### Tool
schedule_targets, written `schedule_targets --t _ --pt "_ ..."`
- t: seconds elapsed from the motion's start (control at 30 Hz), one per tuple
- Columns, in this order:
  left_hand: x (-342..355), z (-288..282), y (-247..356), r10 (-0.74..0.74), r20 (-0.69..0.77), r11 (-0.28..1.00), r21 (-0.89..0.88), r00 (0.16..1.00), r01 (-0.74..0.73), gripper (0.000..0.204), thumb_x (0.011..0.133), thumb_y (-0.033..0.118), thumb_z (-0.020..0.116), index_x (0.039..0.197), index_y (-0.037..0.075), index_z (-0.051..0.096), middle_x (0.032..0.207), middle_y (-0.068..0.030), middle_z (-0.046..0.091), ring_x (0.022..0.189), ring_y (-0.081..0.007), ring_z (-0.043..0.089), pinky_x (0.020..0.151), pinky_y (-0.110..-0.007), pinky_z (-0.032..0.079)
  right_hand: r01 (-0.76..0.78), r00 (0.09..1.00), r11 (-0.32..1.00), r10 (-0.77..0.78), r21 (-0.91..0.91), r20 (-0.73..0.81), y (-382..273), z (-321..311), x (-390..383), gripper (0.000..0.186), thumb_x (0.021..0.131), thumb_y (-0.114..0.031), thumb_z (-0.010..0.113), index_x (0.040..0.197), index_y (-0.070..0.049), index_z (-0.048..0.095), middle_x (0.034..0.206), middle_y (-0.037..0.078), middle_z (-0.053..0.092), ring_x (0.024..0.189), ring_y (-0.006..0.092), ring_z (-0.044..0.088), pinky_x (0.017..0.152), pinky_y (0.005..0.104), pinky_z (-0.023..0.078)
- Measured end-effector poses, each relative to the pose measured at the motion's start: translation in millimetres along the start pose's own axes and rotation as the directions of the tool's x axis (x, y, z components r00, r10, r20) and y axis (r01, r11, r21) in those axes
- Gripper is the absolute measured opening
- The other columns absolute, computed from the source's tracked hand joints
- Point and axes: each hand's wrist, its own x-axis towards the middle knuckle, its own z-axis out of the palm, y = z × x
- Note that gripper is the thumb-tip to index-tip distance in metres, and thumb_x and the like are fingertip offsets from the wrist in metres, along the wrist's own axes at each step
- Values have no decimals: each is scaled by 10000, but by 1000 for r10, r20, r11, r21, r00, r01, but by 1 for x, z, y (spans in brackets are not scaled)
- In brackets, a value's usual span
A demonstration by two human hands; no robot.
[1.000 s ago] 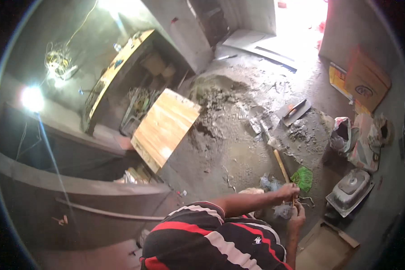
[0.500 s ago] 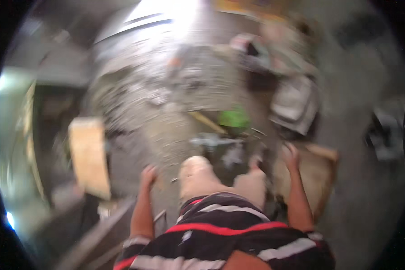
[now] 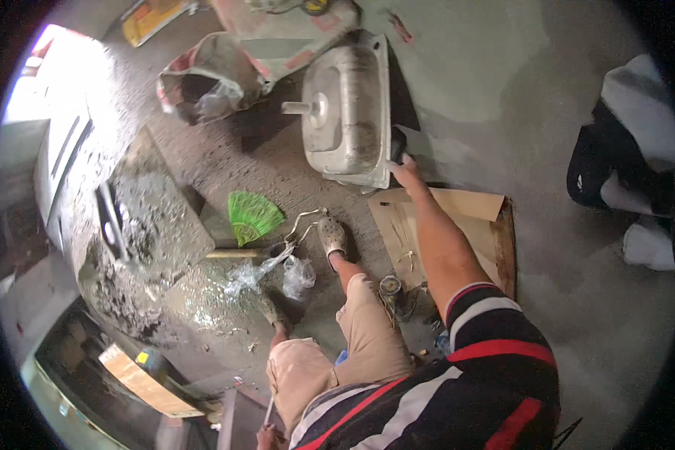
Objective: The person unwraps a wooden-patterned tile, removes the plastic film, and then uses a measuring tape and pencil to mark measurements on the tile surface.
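A metal sink (image 3: pixel 364 112) lies overturned on the floor, its drain pipe pointing left. My right hand (image 3: pixel 406 173) reaches to its near right corner with bent fingers. A dark rounded thing (image 3: pixel 398 142) shows at the fingertips against the sink's rim; its kind is unclear. Low in the view, my left hand (image 3: pixel 269 436) is partly cut off beside my leg. Its fingers look curled, near a thin pale rod (image 3: pixel 271 409); what they hold cannot be made out.
A flattened cardboard piece (image 3: pixel 457 232) lies below the sink. Wet grey mortar (image 3: pixel 157 225), a green hand broom (image 3: pixel 253 216) and clear plastic bags (image 3: pixel 298 277) lie to the left. An open sack (image 3: pixel 210 79) stands beyond. A wooden board (image 3: pixel 150 382) lies lower left.
My view has turned right, so the sink sits nearer the middle. My right arm now stretches to the sink's edge; my left hand has dropped to the lower edge.
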Motion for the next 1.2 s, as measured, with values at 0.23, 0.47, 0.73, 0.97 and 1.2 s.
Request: schedule_targets --t 0.23,0.47,0.73,0.97,1.2 --pt "-7 -30 55 -97 -101 984 143 990 111 292 874 249 597 999 -7 658 887 -129 654 817 -259 627 732 -391 494 -132 981 981 109 144 159 -59 116 -20 551 838 -410 691 1135 42 584 1111 295 640 1032 431 639 863 492 514" --pt "40 -52 54 -92 -108 957 264 990 117 378 896 291 605 1110 -13 679 1007 -139 680 967 -264 641 864 -385 494 81 996 983 -73 167 -53 -143 196 -59 241 882 -214 572 946 18 571 911 299 632 862 484 623 764 558 494" --pt "64 -2 122 -53 -74 996 -82 996 47 378 875 235 601 1153 -15 658 984 -139 664 858 -222 638 775 -370 506 20 962 957 61 291 -267 -113 228 -20 270 944 -234 516 1010 25 553 969 312 632 926 495 620 799 568 477" --pt "37 -17 87 2 -167 998 -54 986 -11 398 896 192 597 1206 -57 602 966 -139 658 786 -223 638 657 -358 500 119 966 940 -35 321 -257 -100 160 -85 428 980 -336 520 797 48 569 772 285 606 718 435 611 667 508 451" --pt "58 7 126 104 -111 993 -45 988 -110 320 907 127 596 1165 -58 627 843 -120 662 657 -186 625 602 -326 524 214 973 965 -196 154 -124 -36 40 -158 365 989 -306 552 812 11 594 653 201 560 609 296 588 593 430 439"
